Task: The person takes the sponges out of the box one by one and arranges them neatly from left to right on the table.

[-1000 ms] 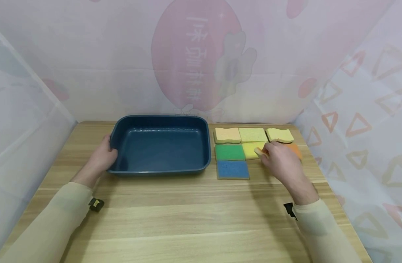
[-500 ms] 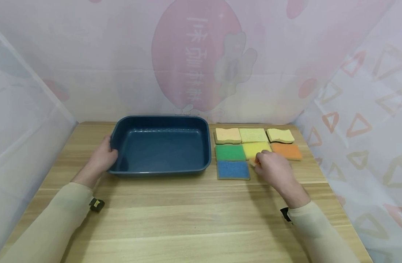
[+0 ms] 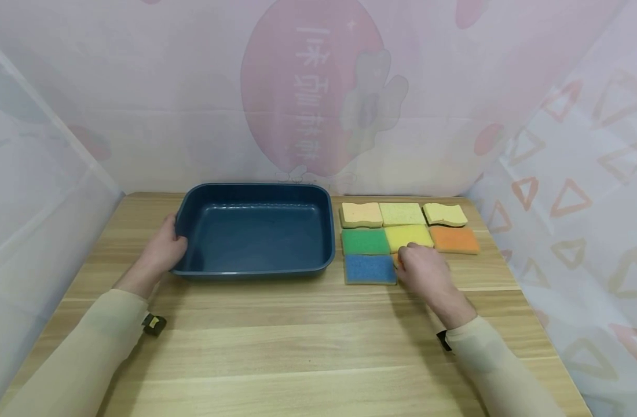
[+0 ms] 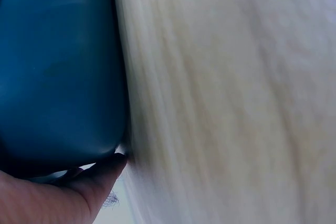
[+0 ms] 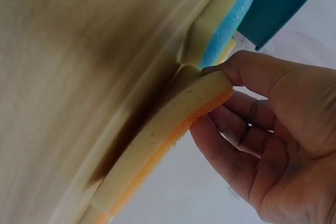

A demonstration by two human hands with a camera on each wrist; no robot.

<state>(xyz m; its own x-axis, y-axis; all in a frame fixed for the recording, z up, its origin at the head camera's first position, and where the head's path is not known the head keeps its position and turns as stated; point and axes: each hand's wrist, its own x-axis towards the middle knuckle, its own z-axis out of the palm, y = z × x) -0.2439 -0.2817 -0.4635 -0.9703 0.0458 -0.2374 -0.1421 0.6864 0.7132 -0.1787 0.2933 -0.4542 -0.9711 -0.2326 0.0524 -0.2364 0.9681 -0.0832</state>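
Note:
My left hand point(image 3: 159, 246) grips the left end of a dark blue rectangular basin point(image 3: 256, 272). Seen from the left wrist, the thumb presses near the lower corner of the basin wall point(image 4: 63, 87). Between thumb and fingers, my right hand point(image 3: 428, 275) pinches one end of a sponge point(image 5: 173, 124) with a cream body and an orange face. That sponge is bent and tilted close over the table, its near end beside the blue sponge point(image 3: 370, 269). From the head, the hand hides most of it. Just behind lie a yellow sponge point(image 3: 408, 236) and a green sponge point(image 3: 364, 241).
An orange sponge point(image 3: 455, 239) ends the middle row on the right. Along the back lie a peach sponge point(image 3: 361, 214), a pale yellow sponge point(image 3: 402, 214) and a wavy pale sponge point(image 3: 445, 214). Printed cloth walls point(image 3: 193, 116) enclose the wooden table point(image 3: 297, 341).
My right hand has moved left and toward the front with the held sponge, from over the yellow and orange sponges to beside the blue one. My left hand and the basin stay put.

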